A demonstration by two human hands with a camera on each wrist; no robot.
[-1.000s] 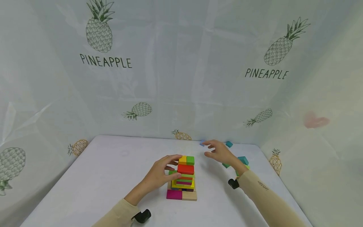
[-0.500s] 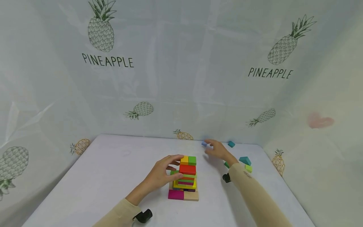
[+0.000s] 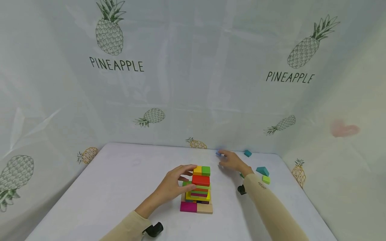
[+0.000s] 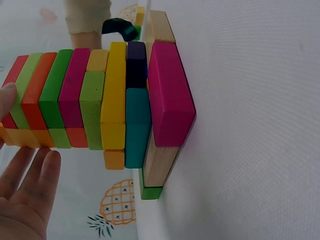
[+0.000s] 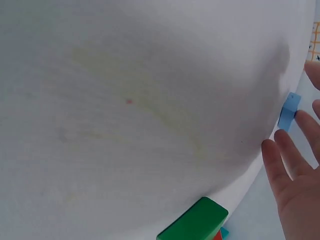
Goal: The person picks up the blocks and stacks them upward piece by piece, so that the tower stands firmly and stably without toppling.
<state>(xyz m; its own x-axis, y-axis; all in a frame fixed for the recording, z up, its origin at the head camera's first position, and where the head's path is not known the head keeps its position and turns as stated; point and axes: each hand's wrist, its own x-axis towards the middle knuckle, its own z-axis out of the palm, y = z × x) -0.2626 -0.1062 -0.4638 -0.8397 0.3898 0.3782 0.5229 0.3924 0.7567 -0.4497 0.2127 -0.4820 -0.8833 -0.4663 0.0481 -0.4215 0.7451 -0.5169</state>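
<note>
A tower of coloured wooden blocks (image 3: 200,180) stands mid-table on a magenta and plain-wood base. My left hand (image 3: 171,184) is at its upper left side, thumb lying against a red block and fingertips at the side blocks; it looks loosely placed there. In the left wrist view the tower's red block (image 4: 19,67) is partly behind the thumb. Farther back, my right hand (image 3: 231,161) reaches with spread fingers to a small light-blue block (image 5: 289,111). One fingertip is right beside that block; whether it touches cannot be told.
Loose blocks lie right of my right hand: a teal block (image 3: 248,153) at the back edge, a teal wedge (image 3: 262,171), a lime block (image 3: 266,179) and a green block (image 5: 196,221) partly under the forearm. A pineapple-printed curtain (image 3: 199,83) rises behind the table.
My right hand has moved away toward the back edge, closer to the light-blue block. The left hand stays at the tower. The head view has shifted slightly.
</note>
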